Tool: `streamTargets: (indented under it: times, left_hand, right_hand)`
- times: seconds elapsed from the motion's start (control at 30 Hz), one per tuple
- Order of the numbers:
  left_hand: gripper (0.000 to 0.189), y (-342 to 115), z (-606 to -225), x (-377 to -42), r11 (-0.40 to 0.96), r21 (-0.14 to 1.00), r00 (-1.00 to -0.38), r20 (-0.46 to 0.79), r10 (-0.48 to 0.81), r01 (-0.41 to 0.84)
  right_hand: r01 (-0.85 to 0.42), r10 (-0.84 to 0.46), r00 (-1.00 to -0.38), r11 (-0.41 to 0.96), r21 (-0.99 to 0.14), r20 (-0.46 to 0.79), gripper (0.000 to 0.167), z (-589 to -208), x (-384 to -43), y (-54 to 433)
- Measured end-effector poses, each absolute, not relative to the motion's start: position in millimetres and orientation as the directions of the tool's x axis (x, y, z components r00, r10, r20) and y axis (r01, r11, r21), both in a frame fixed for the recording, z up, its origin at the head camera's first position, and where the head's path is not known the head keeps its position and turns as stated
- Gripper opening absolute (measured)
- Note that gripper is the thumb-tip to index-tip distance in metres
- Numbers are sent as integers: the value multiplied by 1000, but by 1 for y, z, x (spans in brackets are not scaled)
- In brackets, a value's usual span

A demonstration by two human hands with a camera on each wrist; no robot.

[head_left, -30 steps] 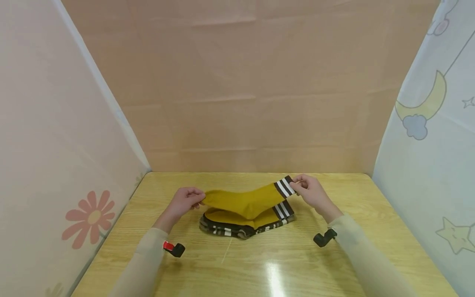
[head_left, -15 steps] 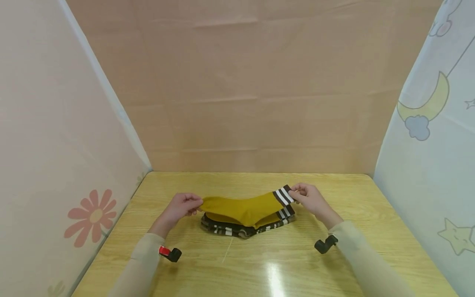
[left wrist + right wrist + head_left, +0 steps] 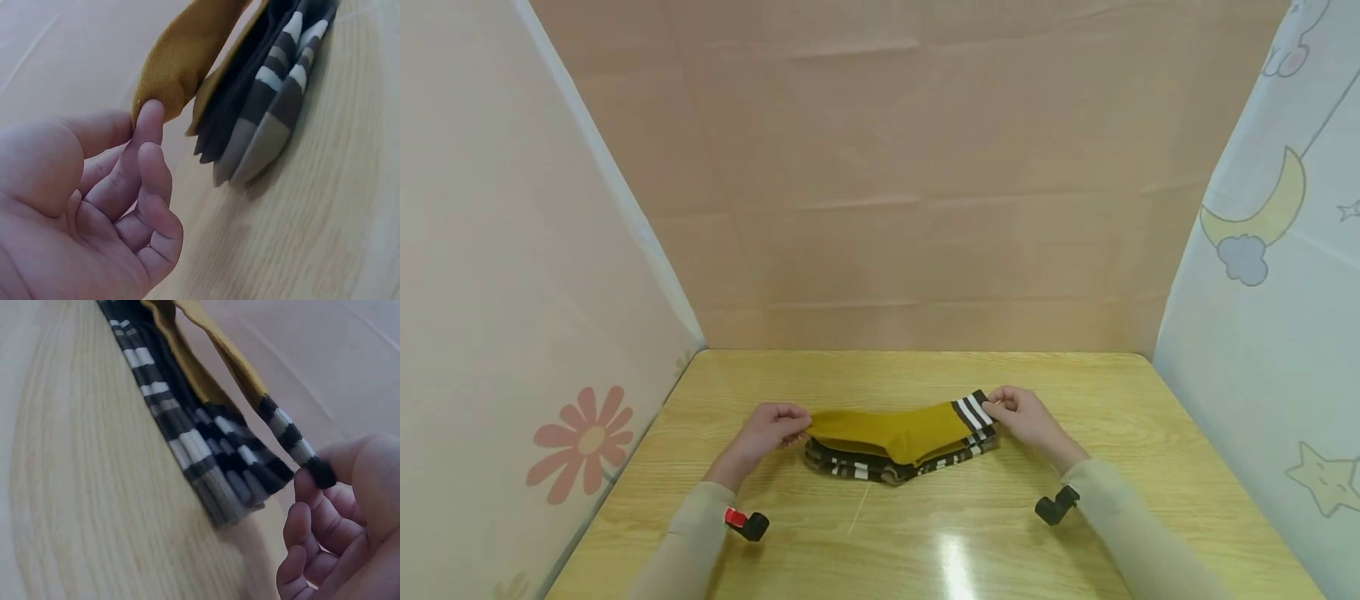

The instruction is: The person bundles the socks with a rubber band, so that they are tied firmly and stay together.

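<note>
A mustard-yellow sock point(image 3: 880, 429) with a black-and-white striped cuff is stretched sideways between my two hands. My left hand point(image 3: 771, 431) pinches its toe between thumb and index finger, seen close in the left wrist view. At the other end, my right hand point(image 3: 1022, 417) pinches the dark edge of the cuff. Just beneath lies a stack of socks point(image 3: 865, 469): another yellow one on top, then dark ones and striped grey, black and white ones. In both wrist views a gap shows between the held sock's ends and the stack point(image 3: 187, 434).
The pile lies on a wooden table point(image 3: 887, 550). A tan backdrop point(image 3: 880, 208) stands behind its far edge. Printed cloth walls rise at the left point(image 3: 512, 292) and right point(image 3: 1247, 358). A small black device point(image 3: 748, 525) is strapped at each wrist.
Both hands have come down, lowering the yellow sock closer over the stack. The strip of the lower yellow sock visible beneath it has narrowed. The grips look the same.
</note>
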State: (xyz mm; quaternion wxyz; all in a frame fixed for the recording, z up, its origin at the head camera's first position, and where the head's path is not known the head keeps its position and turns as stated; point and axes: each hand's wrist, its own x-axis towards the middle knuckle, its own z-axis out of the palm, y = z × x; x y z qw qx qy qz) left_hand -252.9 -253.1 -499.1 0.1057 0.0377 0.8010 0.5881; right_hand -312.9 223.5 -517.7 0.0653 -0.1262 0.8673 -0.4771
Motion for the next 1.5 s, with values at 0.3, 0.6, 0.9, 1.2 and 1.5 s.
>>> streamTargets:
  times: [0.3,0.6,0.9,1.2,1.5]
  left_hand:
    - [28,-251,-506,-252,323,945,-968,-126,216,-51]
    - [24,-249,-516,-251,400,917,-969,-99,227,0]
    - [20,-248,-521,-251,494,870,-972,-107,210,11]
    - [30,-241,-513,-254,460,888,-984,-92,151,-13]
    - [37,-209,-494,-263,583,804,-993,111,44,116]
  right_hand:
    - [-179,-280,-960,550,-816,21,21,-526,-313,223]
    - [-201,-287,-957,569,-797,36,19,-527,-312,223]
    - [-172,-293,-956,597,-784,-13,24,-530,-314,225]
    - [-134,-291,-955,597,-791,-58,35,-528,-314,225]
    - [-71,-266,-960,536,-841,-89,40,-525,-310,227]
